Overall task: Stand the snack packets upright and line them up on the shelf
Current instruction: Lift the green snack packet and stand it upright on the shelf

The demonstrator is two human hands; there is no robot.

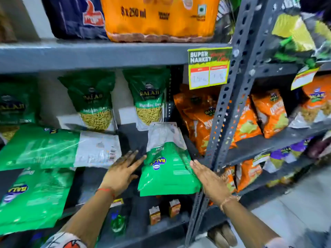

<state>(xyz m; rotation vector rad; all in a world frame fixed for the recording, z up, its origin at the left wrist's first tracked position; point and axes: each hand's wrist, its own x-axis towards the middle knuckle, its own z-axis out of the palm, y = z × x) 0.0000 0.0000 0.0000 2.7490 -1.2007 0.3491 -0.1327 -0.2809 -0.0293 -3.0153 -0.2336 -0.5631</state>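
Note:
A green and white snack packet [166, 161] lies flat on the grey shelf [132, 138], back side up, its green end hanging over the front edge. My left hand [123, 170] is open beside its left edge, fingertips touching it. My right hand [209, 179] lies open along its right edge. Two green packets stand upright at the back, one [93, 99] left of the other [148, 97]. A third upright one [16, 106] shows at far left. Another packet [59, 149] lies flat to the left, and one more [32, 197] hangs lower at the front left.
Orange snack packets [197, 119] fill the shelf's right end and the neighbouring rack [268, 111]. A perforated grey upright post [225, 111] stands just right of my right hand. A price tag [207, 68] hangs from the shelf above. Small boxes [164, 210] sit on the shelf below.

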